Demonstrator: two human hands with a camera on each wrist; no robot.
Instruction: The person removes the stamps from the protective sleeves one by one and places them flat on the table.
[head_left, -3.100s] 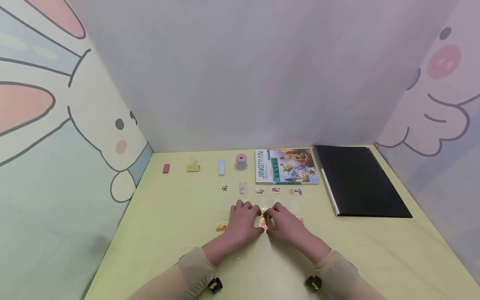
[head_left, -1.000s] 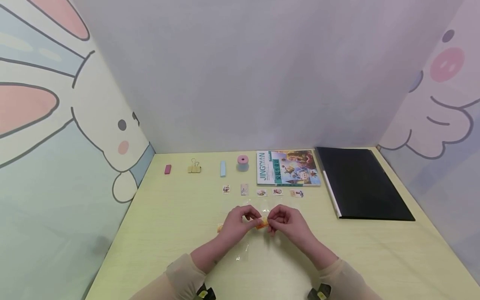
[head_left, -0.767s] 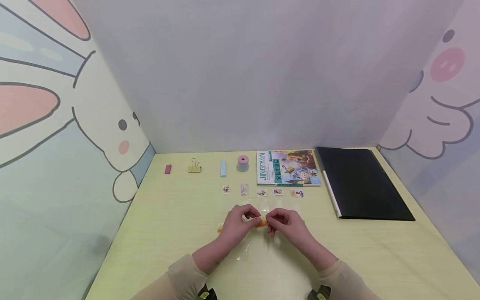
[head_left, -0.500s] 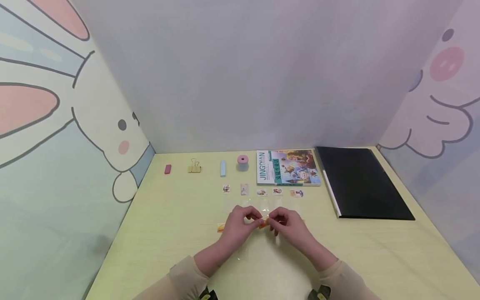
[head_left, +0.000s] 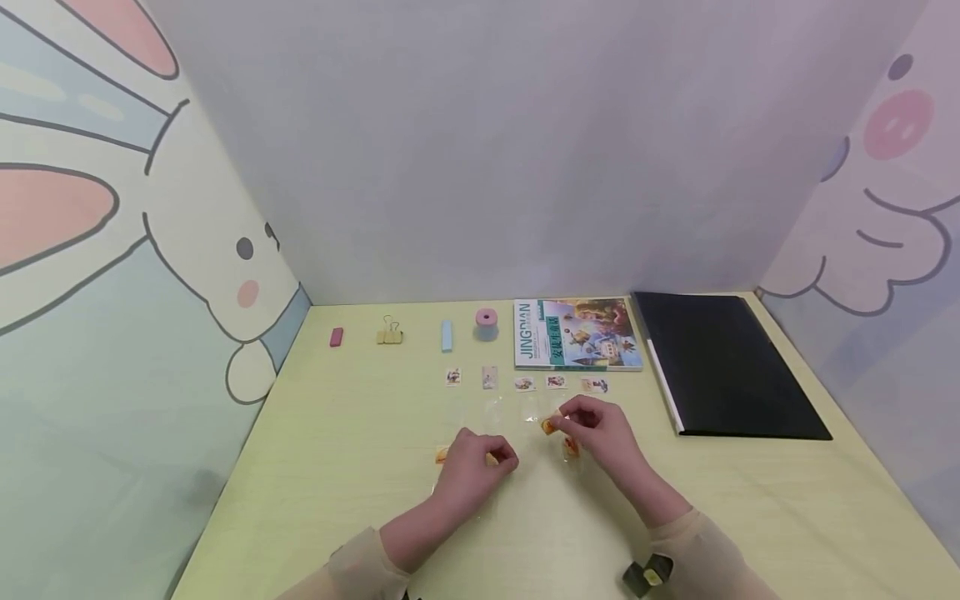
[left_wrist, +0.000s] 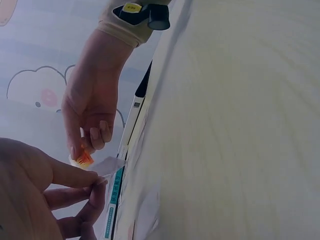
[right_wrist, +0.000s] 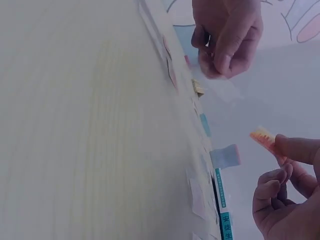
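My right hand (head_left: 603, 429) pinches a small orange stamp-like card (head_left: 548, 426) between thumb and forefinger, above the table; its orange print shows in the right wrist view. My left hand (head_left: 474, 468) is lower and to the left, its thumb and fingertips pinching a small clear plastic sleeve (left_wrist: 109, 166). Below the right hand, another orange card (head_left: 571, 447) lies on the table with clear plastic around it. A further orange card (head_left: 441, 455) is partly covered by the left hand. Several clear sleeves (head_left: 493, 410) lie in a row beyond the hands.
Several small picture cards (head_left: 490, 377) form a row farther back. Behind them are a pink eraser-like block (head_left: 336, 337), a binder clip (head_left: 389, 336), a light blue strip (head_left: 447, 336), a pink-topped roll (head_left: 486, 323), a book (head_left: 577, 335) and a black folder (head_left: 731, 364).
The hands, earlier together at the orange card, have separated. My right hand has moved right and away with the card; the left has drawn back slightly left with the clear sleeve.
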